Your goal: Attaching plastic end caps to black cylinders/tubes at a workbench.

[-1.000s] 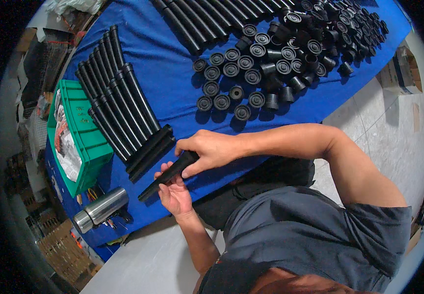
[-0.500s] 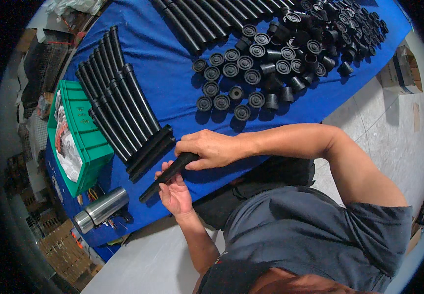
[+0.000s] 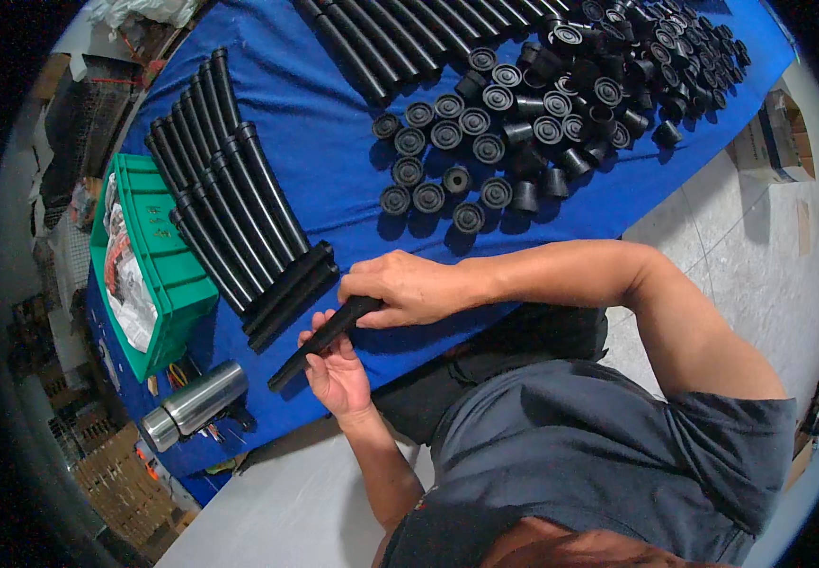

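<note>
Our black tube (image 3: 324,343) points eight-to-two o'clock: right hand (image 3: 408,287) wrapping its two-o'clock end, left hand (image 3: 339,379) curled round midway.

A metal bottle (image 3: 197,405) lies near a crate (image 3: 175,273).

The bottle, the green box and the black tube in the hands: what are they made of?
Bottle: probably metal, silvery with bright shiny streaks.
Green box: looks like hard plastic, with moulded ribs and a slight sheen.
Black tube: dark and rather dull, perhaps plastic or rubber; the look leaves that open.
</note>
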A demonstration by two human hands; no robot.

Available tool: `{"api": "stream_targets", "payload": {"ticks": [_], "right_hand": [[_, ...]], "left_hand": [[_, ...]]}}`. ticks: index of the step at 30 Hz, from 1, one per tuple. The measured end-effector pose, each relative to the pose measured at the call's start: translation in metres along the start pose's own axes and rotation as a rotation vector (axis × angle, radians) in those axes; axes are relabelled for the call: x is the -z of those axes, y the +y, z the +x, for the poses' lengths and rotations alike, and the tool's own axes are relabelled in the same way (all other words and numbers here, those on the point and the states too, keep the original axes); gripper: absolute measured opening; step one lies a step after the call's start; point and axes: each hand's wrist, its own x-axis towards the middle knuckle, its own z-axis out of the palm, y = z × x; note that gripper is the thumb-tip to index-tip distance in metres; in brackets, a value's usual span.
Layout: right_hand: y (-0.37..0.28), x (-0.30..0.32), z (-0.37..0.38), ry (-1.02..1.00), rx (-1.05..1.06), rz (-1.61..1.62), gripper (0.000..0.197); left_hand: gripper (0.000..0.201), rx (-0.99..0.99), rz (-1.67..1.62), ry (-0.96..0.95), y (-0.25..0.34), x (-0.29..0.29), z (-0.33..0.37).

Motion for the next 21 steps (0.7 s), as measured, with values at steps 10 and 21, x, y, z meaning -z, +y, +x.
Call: {"api": "stream_targets", "payload": {"ticks": [10, 21], "right_hand": [[-0.001, 0.002, 0.0, 0.093, 0.14, -0.031, 0.036], [-0.018, 0.016, 0.004, -0.062, -0.092, 0.041, 0.033]], "left_hand": [[0.033, 0.005, -0.007, 0.01, 0.001, 0.004, -0.001], [0.032, 0.01, -0.036, 0.012, 0.001, 0.0, -0.001]]}}
